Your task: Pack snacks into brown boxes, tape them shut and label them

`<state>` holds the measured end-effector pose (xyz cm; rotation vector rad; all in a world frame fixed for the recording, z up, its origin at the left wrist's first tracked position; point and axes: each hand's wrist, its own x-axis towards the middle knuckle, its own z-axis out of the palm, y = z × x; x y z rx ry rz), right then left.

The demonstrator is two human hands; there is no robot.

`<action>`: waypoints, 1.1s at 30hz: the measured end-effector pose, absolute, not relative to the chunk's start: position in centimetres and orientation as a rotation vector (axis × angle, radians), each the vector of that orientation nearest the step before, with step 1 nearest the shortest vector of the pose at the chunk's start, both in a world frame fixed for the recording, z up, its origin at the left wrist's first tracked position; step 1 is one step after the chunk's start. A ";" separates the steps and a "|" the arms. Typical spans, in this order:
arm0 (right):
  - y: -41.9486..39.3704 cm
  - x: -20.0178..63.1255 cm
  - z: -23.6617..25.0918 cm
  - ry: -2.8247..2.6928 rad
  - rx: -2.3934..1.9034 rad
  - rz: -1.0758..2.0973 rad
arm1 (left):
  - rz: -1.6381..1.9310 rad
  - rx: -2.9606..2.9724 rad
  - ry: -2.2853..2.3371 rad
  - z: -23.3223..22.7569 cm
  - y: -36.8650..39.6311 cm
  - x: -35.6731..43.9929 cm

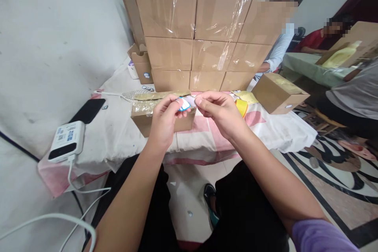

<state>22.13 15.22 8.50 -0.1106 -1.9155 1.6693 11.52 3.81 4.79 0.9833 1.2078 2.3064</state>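
Observation:
Between my two hands, above a small cardboard box [141, 122], is a small white sticker with a blue edge [185, 104]. My left hand [167, 116] pinches it between thumb and fingers. My right hand [220, 110] pinches a pale piece at the sticker's right side, perhaps its backing; I cannot tell if the two are still joined. The box below has strips of clear, shiny tape across its top and is partly hidden by my left hand. Just beyond my right hand lies a yellow tape roll [241, 107].
A tall wall of taped cardboard boxes [212, 55] stands behind. Another box [279, 96] sits at right. On the left are a white power bank [67, 141] with a cable, a black phone [88, 111] and a white mesh swatter [130, 94]. Other people sit beyond, at right.

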 end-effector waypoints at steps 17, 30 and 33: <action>15.8 22.3 8.9 -1.903 -0.158 1.708 | 2.207 1.088 1.548 4.8 4.0 11.9; 16.0 22.5 9.0 -2.078 -0.110 1.540 | 2.348 1.206 1.690 4.4 4.1 11.6; 16.0 22.7 9.2 -2.118 -0.077 1.520 | 2.268 1.246 1.753 4.4 4.0 11.6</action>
